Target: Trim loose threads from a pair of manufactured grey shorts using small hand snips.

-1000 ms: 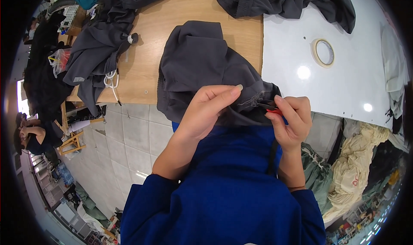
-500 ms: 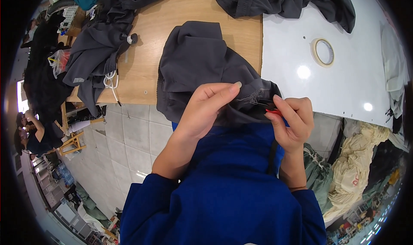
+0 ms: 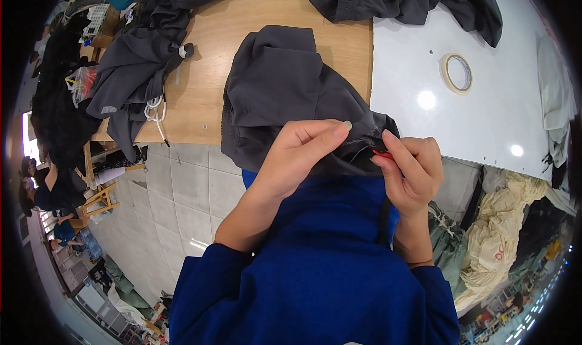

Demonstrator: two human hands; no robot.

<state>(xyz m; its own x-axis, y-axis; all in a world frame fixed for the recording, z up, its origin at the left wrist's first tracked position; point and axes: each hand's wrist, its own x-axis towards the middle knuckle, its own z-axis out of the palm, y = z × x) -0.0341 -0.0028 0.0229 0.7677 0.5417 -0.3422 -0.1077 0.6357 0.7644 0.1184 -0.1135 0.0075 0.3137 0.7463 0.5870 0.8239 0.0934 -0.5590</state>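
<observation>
A dark grey garment (image 3: 273,84) lies partly on the wooden table and hangs over its near edge against my body. My left hand (image 3: 306,148) is closed, thumb pressed on forefinger, on the cloth beside a seam. Loose pale threads (image 3: 364,141) stick out of that seam between my two hands. My right hand (image 3: 413,166) is closed in a pinch around a small red-handled tool (image 3: 383,155). The tool's working end is against the dark cloth and too small to make out; most of its handle is hidden by my fingers.
A roll of tape (image 3: 456,73) lies on the white tabletop (image 3: 400,72) at right. More dark grey garments (image 3: 388,0) are heaped at the back and left, one with a white cord (image 3: 156,112). Cream cloth bundles (image 3: 497,224) stand below right. People sit far left.
My left fingertips have shifted slightly right along the seam, and the loose threads lie differently. The right hand and red-handled tool have hardly moved.
</observation>
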